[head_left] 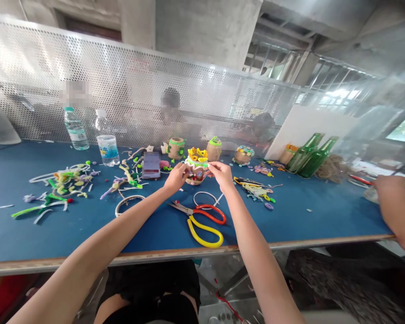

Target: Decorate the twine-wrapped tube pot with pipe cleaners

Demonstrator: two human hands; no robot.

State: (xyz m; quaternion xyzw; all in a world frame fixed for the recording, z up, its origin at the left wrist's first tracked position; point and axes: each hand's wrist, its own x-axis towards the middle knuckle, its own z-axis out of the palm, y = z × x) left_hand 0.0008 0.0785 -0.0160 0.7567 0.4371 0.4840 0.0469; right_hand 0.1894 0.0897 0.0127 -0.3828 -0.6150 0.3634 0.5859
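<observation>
The person sat at a long blue table [87, 234] and held a small decorated pot [196, 173] up in the middle of it. The left hand [176, 177] and the right hand [220, 175] were close together, and their fingers pinched the pot from both sides. The pot had a yellow crown and a green ring on it. I could not tell if its bottom touched the table. Just below the hands lay a white pipe cleaner ring [205, 198] and a pair of scissors [202, 222] with red and yellow handles. Another white ring [130, 203] lay off to the left, near a messy pile of pipe cleaners [59, 189]. Behind the hands stood three more little pots [214, 149] with colored bits on them, and a phone [151, 164] lay near them, its screen blurred. Two clear water bottles [107, 150] stood farther back on the left. Two green glass bottles [308, 153] lay on the right beside a bunch of brown twine [330, 167]. At the right edge of the table was another person's hand [389, 189].
</observation>
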